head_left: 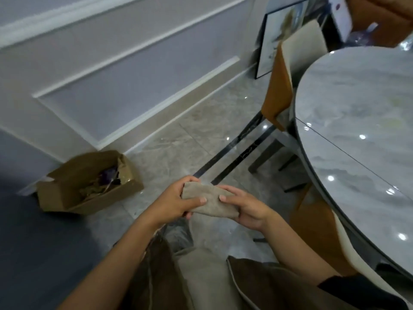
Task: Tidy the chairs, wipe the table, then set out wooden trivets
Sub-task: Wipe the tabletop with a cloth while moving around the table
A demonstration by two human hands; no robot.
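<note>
A folded grey-beige cloth point(210, 201) is held between both hands above the floor, left of the table. My left hand point(176, 202) grips its left end, thumb on top and fingers curled round the edge. My right hand point(245, 209) holds the right end, with the thumb pressed on the cloth. The round grey marble table point(362, 121) fills the right side. An orange and cream chair point(288, 70) stands tucked at its far left edge. A second chair point(317, 227) of the same kind sits close under the near edge.
An open cardboard box point(89, 184) with dried plants stands on the floor by the panelled wall. A framed picture point(274, 41) leans against the wall at the back. A water jug point(364, 36) is at the far right. Glossy tiled floor lies between box and table.
</note>
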